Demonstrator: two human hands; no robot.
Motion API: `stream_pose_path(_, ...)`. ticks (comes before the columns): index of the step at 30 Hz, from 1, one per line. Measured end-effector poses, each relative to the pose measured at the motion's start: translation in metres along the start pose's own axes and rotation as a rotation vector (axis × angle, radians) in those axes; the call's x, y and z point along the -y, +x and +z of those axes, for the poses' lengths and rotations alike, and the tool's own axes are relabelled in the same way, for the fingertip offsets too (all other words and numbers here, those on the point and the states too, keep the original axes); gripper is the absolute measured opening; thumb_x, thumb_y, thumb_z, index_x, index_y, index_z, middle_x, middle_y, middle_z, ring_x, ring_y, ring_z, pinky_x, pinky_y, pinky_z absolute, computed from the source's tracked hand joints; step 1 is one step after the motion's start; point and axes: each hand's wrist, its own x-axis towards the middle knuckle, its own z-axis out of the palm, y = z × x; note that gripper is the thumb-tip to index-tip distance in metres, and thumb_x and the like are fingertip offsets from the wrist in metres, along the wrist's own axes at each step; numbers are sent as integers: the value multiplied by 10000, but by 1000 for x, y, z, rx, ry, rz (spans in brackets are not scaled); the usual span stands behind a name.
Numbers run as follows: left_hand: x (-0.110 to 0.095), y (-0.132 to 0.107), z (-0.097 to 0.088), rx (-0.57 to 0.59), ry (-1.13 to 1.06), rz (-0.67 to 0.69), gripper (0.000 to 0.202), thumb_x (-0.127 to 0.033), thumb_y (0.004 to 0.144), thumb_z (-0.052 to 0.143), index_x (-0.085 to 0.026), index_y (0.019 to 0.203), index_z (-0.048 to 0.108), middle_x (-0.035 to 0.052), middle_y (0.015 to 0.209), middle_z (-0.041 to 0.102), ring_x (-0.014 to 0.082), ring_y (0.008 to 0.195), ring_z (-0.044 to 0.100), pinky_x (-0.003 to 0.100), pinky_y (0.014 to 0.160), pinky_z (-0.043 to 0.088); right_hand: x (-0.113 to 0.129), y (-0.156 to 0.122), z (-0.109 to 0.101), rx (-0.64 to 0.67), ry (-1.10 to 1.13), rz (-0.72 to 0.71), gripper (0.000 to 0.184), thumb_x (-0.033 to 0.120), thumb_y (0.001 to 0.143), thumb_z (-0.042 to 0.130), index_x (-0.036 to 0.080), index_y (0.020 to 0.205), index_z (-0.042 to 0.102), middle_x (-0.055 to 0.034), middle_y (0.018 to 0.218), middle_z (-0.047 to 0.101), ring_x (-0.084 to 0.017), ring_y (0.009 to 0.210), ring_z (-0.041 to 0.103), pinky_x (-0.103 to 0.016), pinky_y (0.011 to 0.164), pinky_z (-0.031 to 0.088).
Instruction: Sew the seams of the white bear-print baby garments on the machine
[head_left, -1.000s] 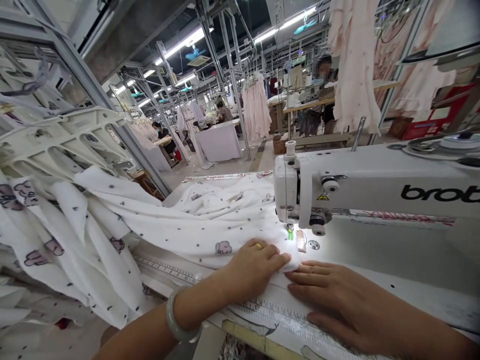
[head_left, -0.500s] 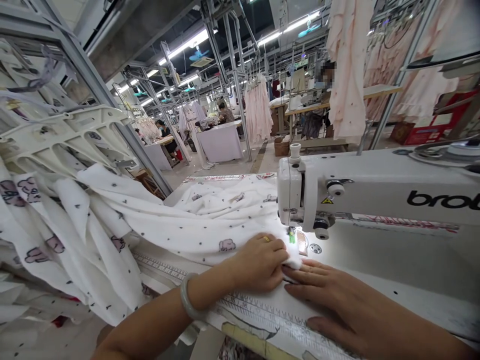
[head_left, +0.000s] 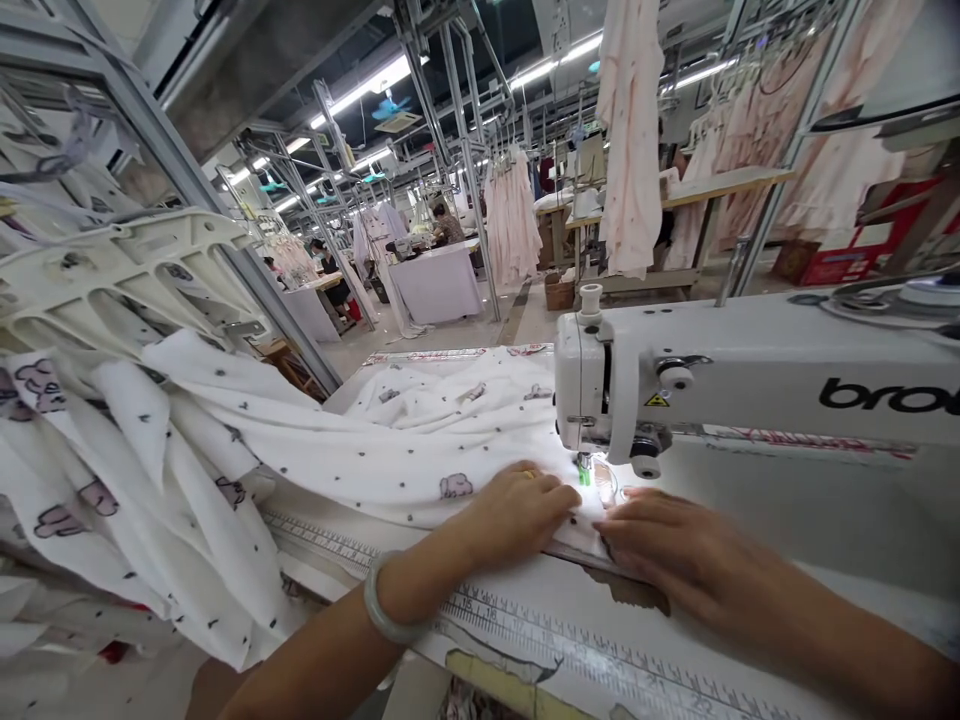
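White fabric (head_left: 360,465) printed with small dark marks and pinkish animal figures lies across the sewing table, its edge by the green-tipped presser foot (head_left: 584,472) of a white sewing machine (head_left: 697,365). My left hand (head_left: 521,512), with a ring and a pale bangle (head_left: 384,600) on its wrist, grips the fabric left of the foot, fingers bent. My right hand (head_left: 671,545) pinches the fabric's near edge just right of and in front of the foot. Its fingertips are partly hidden by the hand itself.
A ruler strip (head_left: 510,620) runs along the table's front edge. More printed fabric hangs at left from a white plastic hanger (head_left: 127,255) near a metal post. Pink garments (head_left: 630,150) hang behind the machine. People sit at work tables farther back.
My right hand has moved slightly up from flat beside the left hand and now pinches the fabric edge closer to the foot. The hanging pink garment has shifted left.
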Motion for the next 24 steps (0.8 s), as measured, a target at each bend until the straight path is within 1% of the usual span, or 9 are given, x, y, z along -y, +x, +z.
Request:
stream_pose_path(2, 0, -1, -1, -30, -2, 30, 168, -186, 1026, 448, -180, 1043, 615, 38, 975, 715, 168, 888, 656, 353, 1012, 456, -5, 3, -2, -14, -20, -15, 295, 283, 1058, 433, 239, 1176, 700, -86, 1019, 707, -239, 945, 660, -420, 859, 531)
stream_pose_path(4, -1, -3, -1, -79, -10, 62, 193, -201, 1026, 438, -167, 1040, 628, 55, 1043, 700, 179, 948, 641, 352, 1002, 455, -3, 5, -4, 32, -13, -34, 279, 279, 1062, 428, 231, 1106, 700, -71, 935, 667, -223, 873, 621, -409, 829, 493)
stream_pose_path(6, -3, -4, 1, -133, 3, 76, 223, -231, 1024, 434, -154, 1048, 643, 75, 1072, 677, 199, 953, 620, 355, 943, 470, 3, 8, -5, 100, 26, -35, 300, 286, 1074, 412, 223, 1010, 699, -58, 882, 637, -209, 831, 590, -392, 807, 461)
stream_pose_path(8, -6, -4, 3, -160, 22, 80, 256, -242, 1026, 419, -153, 1065, 656, 80, 1029, 664, 203, 906, 603, 351, 875, 472, 12, 9, -5, 142, 67, -27, 335, 299, 1084, 400, 218, 962, 702, -51, 855, 621, -200, 809, 570, -377, 782, 439)
stream_pose_path(12, -11, -2, 9, -132, 40, 144, 254, -191, 1023, 419, -159, 1018, 671, 52, 881, 659, 178, 797, 585, 325, 810, 449, 20, 8, -3, 184, 87, -5, 292, 343, 1082, 436, 248, 1083, 712, -45, 892, 615, -201, 853, 555, -363, 776, 416)
stream_pose_path(15, -12, -1, 11, -126, 45, 175, 245, -200, 1024, 454, -163, 929, 677, 35, 839, 663, 164, 762, 578, 324, 810, 438, 19, 8, -3, 190, 85, -4, 286, 348, 1081, 441, 255, 1064, 710, -39, 887, 606, -201, 861, 544, -364, 786, 402)
stream_pose_path(20, -14, -2, 14, -162, -127, 137, 218, -211, 1004, 515, -182, 933, 718, 35, 936, 705, 166, 891, 618, 313, 840, 445, 19, 9, -4, 184, 76, -25, 266, 339, 1072, 466, 260, 1025, 716, -29, 835, 587, -204, 826, 534, -365, 786, 390)
stream_pose_path(22, -14, -2, 14, -143, -199, 110, 194, -214, 993, 547, -185, 927, 727, 43, 981, 717, 160, 922, 634, 308, 863, 455, 18, 9, -5, 196, 63, -32, 259, 331, 1070, 464, 261, 1030, 710, -28, 834, 580, -207, 832, 534, -372, 796, 389)
stream_pose_path(24, -14, -3, 14, -115, -218, 104, 177, -213, 987, 564, -188, 931, 730, 47, 1003, 725, 161, 941, 646, 307, 874, 460, 16, 8, -6, 208, 71, -40, 251, 326, 1070, 463, 260, 1046, 704, -26, 850, 586, -201, 843, 546, -385, 834, 392)
